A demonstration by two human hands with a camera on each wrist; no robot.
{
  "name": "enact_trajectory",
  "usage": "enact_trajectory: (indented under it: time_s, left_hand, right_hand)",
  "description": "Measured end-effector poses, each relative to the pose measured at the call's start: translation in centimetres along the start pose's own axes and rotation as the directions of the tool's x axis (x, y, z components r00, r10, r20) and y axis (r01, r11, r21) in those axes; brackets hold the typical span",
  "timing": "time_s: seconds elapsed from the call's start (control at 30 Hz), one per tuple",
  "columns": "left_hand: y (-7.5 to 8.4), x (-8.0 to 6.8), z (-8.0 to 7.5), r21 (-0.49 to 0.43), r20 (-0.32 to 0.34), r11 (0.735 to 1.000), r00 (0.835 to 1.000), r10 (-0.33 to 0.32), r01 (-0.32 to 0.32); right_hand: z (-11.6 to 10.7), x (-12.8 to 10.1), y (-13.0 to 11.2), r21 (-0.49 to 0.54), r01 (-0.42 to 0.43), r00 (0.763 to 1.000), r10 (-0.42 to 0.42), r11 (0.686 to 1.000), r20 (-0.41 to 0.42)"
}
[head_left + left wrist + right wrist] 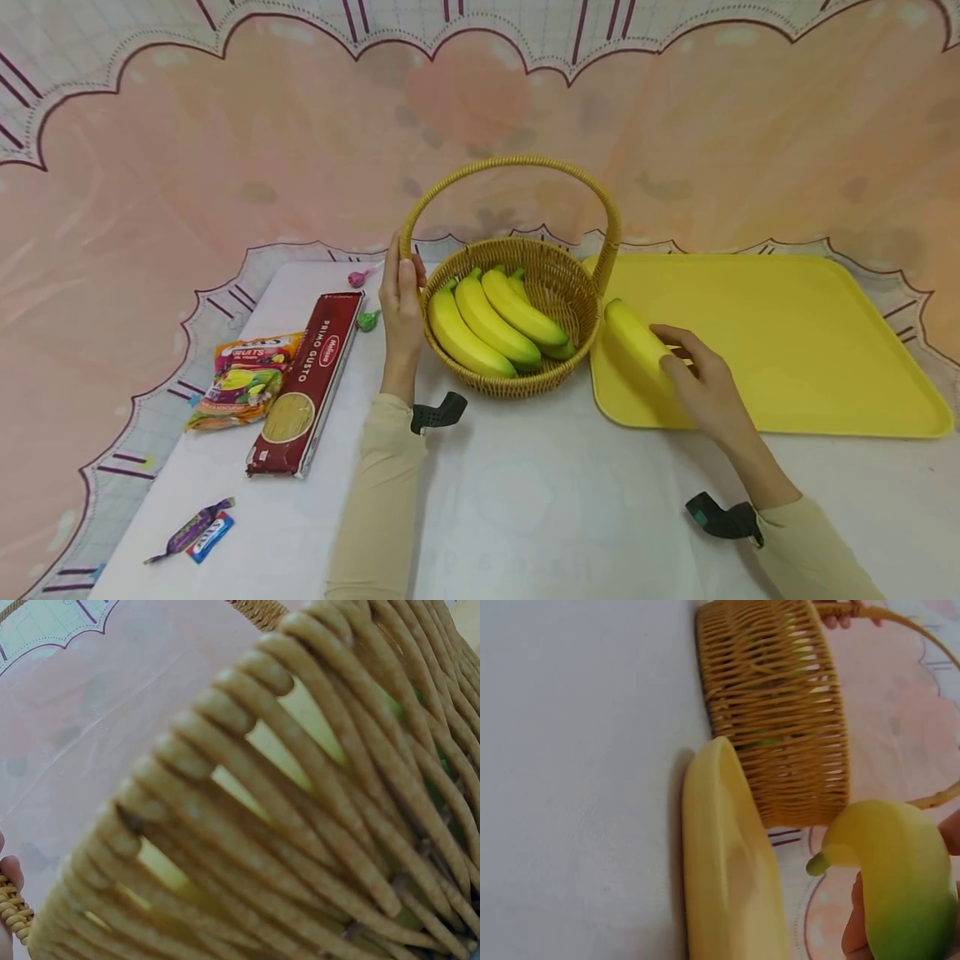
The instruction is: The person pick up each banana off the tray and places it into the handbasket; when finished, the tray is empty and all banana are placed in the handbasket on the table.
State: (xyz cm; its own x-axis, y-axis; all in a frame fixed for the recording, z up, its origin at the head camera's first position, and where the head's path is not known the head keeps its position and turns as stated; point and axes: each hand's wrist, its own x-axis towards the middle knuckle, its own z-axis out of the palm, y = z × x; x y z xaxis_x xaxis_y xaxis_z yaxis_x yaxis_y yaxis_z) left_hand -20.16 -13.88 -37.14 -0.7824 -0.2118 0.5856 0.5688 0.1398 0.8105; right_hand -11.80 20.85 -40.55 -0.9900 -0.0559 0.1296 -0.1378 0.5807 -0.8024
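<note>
white table [540,500], pink scalloped cloth [225,150] behind.

White table [525,500] — basket [555,275], yellow tray [825,350], pasta box [307,383], sweets [243,379] on it

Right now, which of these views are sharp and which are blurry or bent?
Head view: sharp, evenly lit, wide-angle bending at the edges. Left wrist view: basket weave fills the frame, soft and too close. Right wrist view: the held banana and tray edge are blurred.

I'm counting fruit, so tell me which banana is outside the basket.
The banana in the right hand, over the yellow tray. The other bananas lie inside the wicker basket.
</note>
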Motion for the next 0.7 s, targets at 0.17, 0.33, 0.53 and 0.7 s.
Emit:
enact_trajectory:
  time_s: [0.17,0.33,0.53,0.7]
  left_hand:
    - [-2.5,0.3,-0.1,-0.023,-0.010,0.999,0.999,0.030,-0.030]
    - [-2.8,0.4,-0.1,-0.032,-0.014,0.999,1.000,0.020,-0.020]
    - [-1.3,0.1,0.2,-0.020,-0.009,0.999,0.999,-0.046,0.046]
    - [0.9,0.0,0.4,0.014,-0.007,0.999,0.999,-0.041,0.041]
  right_hand:
    - [-0.7,-1.1,-0.8,0.084,0.110,0.988,-0.100,0.990,-0.115]
    - [-0.7,-1.0,-1.5,0.104,0.179,0.977,-0.164,0.978,-0.139]
    - [-0.9,-0.8,-2.6,0.149,0.223,0.969,-0.202,0.963,-0.142]
    - [-0.1,1.0,-4.1,0.165,0.215,0.977,-0.213,0.963,-0.032]
